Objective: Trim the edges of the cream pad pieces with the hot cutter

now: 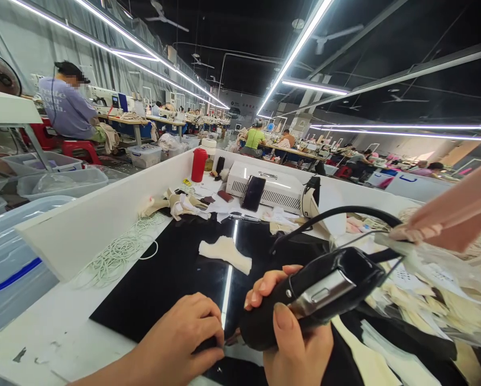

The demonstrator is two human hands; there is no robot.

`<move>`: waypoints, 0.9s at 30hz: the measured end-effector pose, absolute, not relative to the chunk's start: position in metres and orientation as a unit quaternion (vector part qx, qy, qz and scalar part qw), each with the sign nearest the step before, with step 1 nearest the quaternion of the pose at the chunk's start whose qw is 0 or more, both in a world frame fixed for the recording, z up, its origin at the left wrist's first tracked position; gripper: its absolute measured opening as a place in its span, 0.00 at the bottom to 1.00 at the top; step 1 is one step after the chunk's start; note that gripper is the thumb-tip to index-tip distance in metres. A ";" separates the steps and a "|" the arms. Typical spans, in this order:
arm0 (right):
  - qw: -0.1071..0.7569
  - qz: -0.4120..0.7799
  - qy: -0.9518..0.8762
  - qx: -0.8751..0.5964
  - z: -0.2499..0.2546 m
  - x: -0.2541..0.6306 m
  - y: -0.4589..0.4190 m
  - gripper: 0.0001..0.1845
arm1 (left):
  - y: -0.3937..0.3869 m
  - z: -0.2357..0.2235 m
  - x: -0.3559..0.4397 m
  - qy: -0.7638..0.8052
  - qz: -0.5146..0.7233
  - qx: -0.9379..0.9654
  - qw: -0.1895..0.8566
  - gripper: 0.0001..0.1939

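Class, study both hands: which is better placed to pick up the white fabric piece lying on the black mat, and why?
Left, probably. The right hand is wrapped around the black corded tool, so it is occupied. The left hand only pinches something small on the black mat, near the white fabric piece.

Black corded tool [312, 295] – glossy, metal plate on side – tilted over black mat (cord arching behind).

Fabric scrap [225, 254] on mat [163, 279], bottle [199, 164] behind, machine [272, 191] rightward.
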State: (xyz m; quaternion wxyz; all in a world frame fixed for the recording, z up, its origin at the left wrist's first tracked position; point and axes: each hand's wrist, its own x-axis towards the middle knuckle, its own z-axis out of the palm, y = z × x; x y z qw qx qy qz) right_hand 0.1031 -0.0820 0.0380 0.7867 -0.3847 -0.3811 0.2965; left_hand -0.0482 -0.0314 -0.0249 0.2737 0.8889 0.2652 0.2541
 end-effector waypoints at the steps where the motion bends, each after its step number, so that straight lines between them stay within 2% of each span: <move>1: 0.785 0.297 -0.384 -0.385 0.037 0.103 -0.082 0.19 | -0.031 -0.026 -0.048 0.258 0.266 0.891 0.263 0.13; 9: 0.792 0.280 -0.411 -0.355 0.030 0.109 -0.079 0.18 | -0.033 -0.014 -0.064 0.200 0.281 0.922 0.178 0.05; 15: 0.780 0.277 -0.436 -0.353 0.026 0.116 -0.078 0.15 | -0.036 -0.023 -0.071 0.159 0.322 0.930 0.078 0.05; 27: 0.788 0.279 -0.431 -0.339 0.028 0.111 -0.078 0.16 | -0.040 -0.018 -0.066 0.146 0.331 0.931 0.043 0.05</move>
